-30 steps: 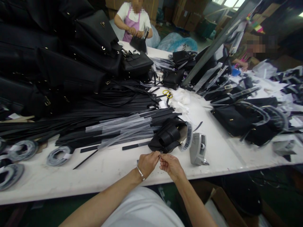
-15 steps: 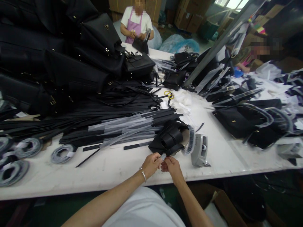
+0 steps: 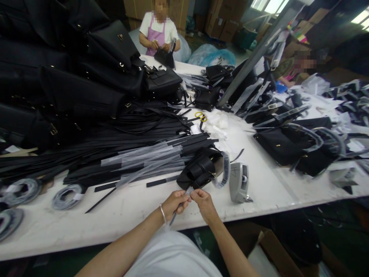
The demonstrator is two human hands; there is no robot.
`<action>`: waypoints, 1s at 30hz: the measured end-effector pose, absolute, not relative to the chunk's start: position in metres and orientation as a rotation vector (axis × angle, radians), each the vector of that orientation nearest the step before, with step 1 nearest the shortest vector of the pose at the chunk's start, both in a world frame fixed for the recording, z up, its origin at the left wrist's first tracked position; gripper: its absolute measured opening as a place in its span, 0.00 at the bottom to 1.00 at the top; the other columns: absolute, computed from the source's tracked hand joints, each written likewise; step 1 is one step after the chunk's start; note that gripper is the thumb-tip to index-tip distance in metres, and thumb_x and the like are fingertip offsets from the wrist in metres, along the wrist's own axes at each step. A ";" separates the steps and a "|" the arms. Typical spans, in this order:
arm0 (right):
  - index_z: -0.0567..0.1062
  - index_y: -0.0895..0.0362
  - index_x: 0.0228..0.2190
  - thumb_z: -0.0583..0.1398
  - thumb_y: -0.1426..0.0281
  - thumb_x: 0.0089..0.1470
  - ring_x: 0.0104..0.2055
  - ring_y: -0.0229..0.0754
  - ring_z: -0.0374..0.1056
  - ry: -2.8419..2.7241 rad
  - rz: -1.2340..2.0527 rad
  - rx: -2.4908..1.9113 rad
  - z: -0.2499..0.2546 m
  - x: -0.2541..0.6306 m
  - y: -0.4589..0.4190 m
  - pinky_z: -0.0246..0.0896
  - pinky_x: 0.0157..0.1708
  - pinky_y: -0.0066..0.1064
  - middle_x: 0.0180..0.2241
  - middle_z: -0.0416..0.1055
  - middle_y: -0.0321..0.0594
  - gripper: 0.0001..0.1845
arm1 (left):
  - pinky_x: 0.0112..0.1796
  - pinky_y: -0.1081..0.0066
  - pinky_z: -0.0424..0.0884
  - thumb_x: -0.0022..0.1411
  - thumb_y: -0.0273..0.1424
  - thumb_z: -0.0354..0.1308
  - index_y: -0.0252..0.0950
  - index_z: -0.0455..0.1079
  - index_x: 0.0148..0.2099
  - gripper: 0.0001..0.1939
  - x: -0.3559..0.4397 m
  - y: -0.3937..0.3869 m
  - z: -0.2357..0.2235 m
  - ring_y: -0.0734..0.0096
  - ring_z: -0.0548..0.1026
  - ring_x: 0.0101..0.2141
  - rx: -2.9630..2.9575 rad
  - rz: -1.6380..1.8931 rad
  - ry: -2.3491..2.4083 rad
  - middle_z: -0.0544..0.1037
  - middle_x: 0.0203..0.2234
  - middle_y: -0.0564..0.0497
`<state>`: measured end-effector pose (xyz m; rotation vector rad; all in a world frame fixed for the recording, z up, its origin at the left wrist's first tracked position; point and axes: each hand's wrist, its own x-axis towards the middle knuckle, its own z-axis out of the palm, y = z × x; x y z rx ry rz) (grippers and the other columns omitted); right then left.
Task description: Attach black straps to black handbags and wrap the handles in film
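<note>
Near a black bag [image 3: 198, 170] and grey tape dispenser [image 3: 238, 184], left hand [image 3: 174, 203] and right hand [image 3: 204, 204] pinch a thin strip [image 3: 189, 190].

Held strap [image 3: 189, 191]: glossy clear plastic film is being shown at its end. Near handbag [image 3: 201, 168]: smooth, black, leather-like, softly sheened material is being displayed; its handle [image 3: 226, 171] is being covered by shiny clear plastic. Heaped straps [image 3: 138, 130]: a matt black finish is being presented, some lengths being sleeved in translucent film. Dispenser [image 3: 235, 184]: smooth grey plastic is being seen. Counter [image 3: 127, 215]: a smooth white surface is being exposed. Bracelet [image 3: 163, 213]: polished silvery metal is being shown.
</note>
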<state>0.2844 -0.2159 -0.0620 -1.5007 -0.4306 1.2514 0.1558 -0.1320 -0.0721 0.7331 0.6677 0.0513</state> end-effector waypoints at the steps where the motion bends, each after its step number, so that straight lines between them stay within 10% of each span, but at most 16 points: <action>1: 0.74 0.58 0.21 0.65 0.56 0.45 0.30 0.39 0.66 -0.419 1.269 -1.466 -0.062 0.286 -0.217 0.60 0.39 0.32 0.23 0.72 0.37 0.17 | 0.14 0.79 0.43 0.49 0.47 0.62 0.32 0.66 0.32 0.22 0.155 -0.131 -0.073 0.89 0.51 0.11 0.682 0.040 0.650 0.64 0.16 0.60; 11: 0.70 0.59 0.19 0.68 0.51 0.32 0.23 0.37 0.62 -0.329 1.192 -1.840 -0.076 0.290 -0.219 0.58 0.25 0.29 0.17 0.66 0.34 0.24 | 0.24 0.73 0.64 0.54 0.58 0.48 0.33 0.66 0.30 0.30 0.155 -0.144 -0.105 0.72 0.70 0.20 1.225 -0.070 0.625 0.73 0.19 0.51; 21: 0.63 0.51 0.49 0.60 0.41 0.38 0.57 0.54 0.59 0.212 0.810 -1.653 -0.043 0.361 -0.245 0.70 0.36 0.37 0.57 0.58 0.47 0.41 | 0.44 0.63 0.68 0.63 0.46 0.45 0.38 0.66 0.51 0.23 0.140 -0.087 -0.080 0.58 0.73 0.45 1.726 0.275 0.850 0.75 0.44 0.45; 30: 0.69 0.55 0.38 0.60 0.46 0.42 0.41 0.49 0.71 0.114 1.019 -1.827 -0.081 0.389 -0.199 0.70 0.32 0.39 0.44 0.71 0.49 0.29 | 0.56 0.56 0.61 0.63 0.44 0.46 0.33 0.63 0.58 0.27 0.216 -0.068 -0.072 0.57 0.66 0.55 1.897 0.312 0.676 0.69 0.54 0.40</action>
